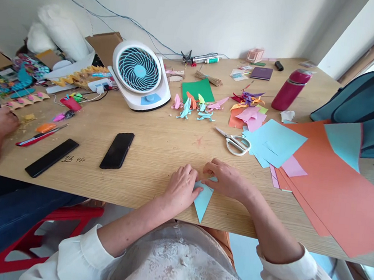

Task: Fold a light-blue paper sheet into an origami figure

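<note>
A folded light-blue paper [203,203] lies at the table's front edge, its long point toward my body. My left hand [184,186] presses on its upper left part, fingers together and bent. From the right, my right hand [225,178] pinches the upper edge of the same paper between curled fingers. Both hands cover part of the top of the paper, so its folds there are hidden. White-handled scissors [237,144] rest beyond my right hand, beside a stack of light-blue sheets [278,140].
Small folded paper figures [199,105] stand near a green sheet [199,90]. A white fan [140,75], a black phone [117,150] and a red bottle [290,90] are on the table [159,146]. Large orange sheets [342,192] lie right. Another person's hand [0,121] holds scissors far left.
</note>
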The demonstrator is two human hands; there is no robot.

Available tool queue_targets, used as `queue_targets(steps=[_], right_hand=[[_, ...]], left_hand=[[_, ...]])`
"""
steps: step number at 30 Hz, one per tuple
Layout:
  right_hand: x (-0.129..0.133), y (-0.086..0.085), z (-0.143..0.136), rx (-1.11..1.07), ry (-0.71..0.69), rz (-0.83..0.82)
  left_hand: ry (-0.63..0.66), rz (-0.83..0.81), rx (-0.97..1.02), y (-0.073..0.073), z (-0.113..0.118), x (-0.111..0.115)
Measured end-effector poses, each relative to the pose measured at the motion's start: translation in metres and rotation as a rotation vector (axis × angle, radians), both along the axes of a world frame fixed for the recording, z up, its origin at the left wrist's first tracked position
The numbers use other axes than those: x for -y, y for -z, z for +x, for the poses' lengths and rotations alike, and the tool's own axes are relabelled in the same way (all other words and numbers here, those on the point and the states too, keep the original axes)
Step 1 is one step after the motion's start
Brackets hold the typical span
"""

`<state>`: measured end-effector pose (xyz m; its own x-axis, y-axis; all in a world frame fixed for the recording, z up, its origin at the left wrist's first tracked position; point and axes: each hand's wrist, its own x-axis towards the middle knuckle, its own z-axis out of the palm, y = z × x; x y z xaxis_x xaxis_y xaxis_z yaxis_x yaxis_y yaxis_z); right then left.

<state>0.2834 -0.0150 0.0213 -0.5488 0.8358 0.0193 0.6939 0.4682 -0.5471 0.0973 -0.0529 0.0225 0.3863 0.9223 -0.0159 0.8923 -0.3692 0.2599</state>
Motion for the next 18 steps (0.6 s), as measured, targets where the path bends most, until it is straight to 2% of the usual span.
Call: queue_targets(steps=[3, 7, 12, 18], right_hand=[[0.004, -0.005, 0.003, 0.052, -0.062, -0.053], [0.006, -0.010, 0.005, 0.105, -0.109, -0.113], [0.011, -0.016, -0.002, 0.161, -0.073, -0.145], [0.020, -0.014, -0.009, 0.183, -0.090, -0.086]], left_hand=[[0.016, 0.005, 0.083, 0.004, -0.001, 0.001], [0.101, 0.039, 0.197, 0.013, -0.004, 0.000], [0.160, 0.182, 0.140, 0.022, -0.008, 0.002], [0.168, 0.200, 0.073, 0.023, -0.009, 0.004]])
